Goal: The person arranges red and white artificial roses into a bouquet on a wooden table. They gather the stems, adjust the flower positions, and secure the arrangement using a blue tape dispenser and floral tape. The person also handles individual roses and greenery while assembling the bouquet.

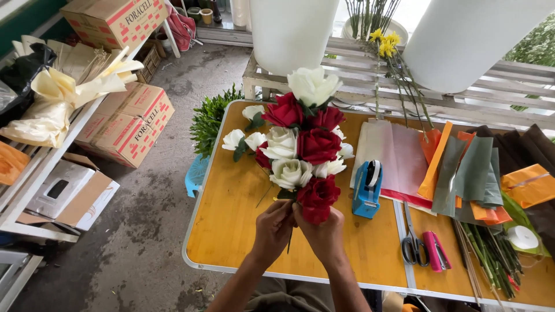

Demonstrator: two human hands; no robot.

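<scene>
Yellow folding table [243, 231] in a flower workshop, a rose bouquet [300, 147] held above it.
The left hand [273, 228] and right hand [324, 234] both clench the gathered stems, blooms fanning upward beyond the fingers, beside a blue tape dispenser [367, 189].

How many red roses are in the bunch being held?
4 red roses: one top left at, one upper right at, one centre, one lowest at above the hands. A red sliver at left may be another.

Tape dispenser [367, 189] right of bouquet [303, 144]
</scene>
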